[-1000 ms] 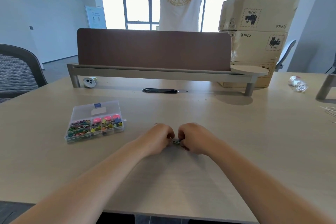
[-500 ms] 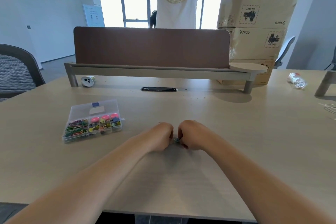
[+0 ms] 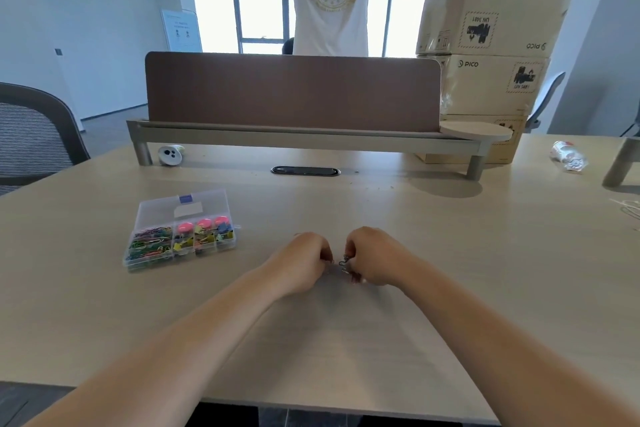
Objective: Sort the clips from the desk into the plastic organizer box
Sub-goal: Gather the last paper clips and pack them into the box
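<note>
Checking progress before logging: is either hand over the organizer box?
No: the left hand and right hand flank a small metal clip, off to the right of the box.

You face a matt, pale wood-grain desk (image 3: 485,253); the organizer box (image 3: 162,211) near its left edge is clear, glossy plastic, the clip (image 3: 343,264) thin grey metal wire, the cartons (image 3: 485,87) beyond its far edge plain matt cardboard.

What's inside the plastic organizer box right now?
The plastic organizer box holds mixed-colour paper clips in its left compartment and coloured binder clips with pink round pieces in three smaller ones. Lower layers are covered by the pile.
</note>
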### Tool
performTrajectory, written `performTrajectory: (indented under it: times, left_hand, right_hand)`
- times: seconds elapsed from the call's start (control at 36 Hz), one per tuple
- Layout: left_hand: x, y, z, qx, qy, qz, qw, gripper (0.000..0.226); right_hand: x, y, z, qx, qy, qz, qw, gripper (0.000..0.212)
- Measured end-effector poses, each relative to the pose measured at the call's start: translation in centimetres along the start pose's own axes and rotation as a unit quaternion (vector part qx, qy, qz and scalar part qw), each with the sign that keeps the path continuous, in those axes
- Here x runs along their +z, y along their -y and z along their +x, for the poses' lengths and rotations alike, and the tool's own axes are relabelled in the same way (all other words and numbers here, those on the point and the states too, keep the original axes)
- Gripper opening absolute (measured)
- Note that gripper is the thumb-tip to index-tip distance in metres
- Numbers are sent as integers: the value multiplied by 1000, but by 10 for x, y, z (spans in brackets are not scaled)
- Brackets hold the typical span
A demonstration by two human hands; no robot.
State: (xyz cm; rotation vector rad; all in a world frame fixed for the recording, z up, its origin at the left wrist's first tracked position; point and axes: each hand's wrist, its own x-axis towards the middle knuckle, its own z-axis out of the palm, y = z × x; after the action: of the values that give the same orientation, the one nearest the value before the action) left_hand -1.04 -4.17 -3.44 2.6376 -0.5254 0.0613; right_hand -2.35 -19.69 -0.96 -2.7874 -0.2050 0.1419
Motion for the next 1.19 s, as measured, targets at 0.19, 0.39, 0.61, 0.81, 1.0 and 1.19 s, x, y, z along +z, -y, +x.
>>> performTrajectory:
  times: [0.19,0.39,0.61,0.81,1.0,1.19]
  left_hand:
    - [1,-7,2,22,-7,-5,1000,23]
    - [4,-23,2,41,25,-10,999,22]
    - [10,-35,6,10,38,0,999,9]
    - [14,-39,10,-29,59,29,997,14]
    - [13,-45,16,-58,84,44,994,22]
    - [10,-55,15,-80,122,96,985,30]
  right_hand:
    - [-5,-14,1,27,-47,55,997,21]
    - [-9,-25,0,48,-32,34,998,21]
    - [-7,-31,-6,40,-34,26,998,13]
    - [-4,-33,-9,24,-48,15,998,18]
    - [-5,-31,-13,11,-45,11,999,19]
    - [-5,-32,-14,11,-43,11,999,20]
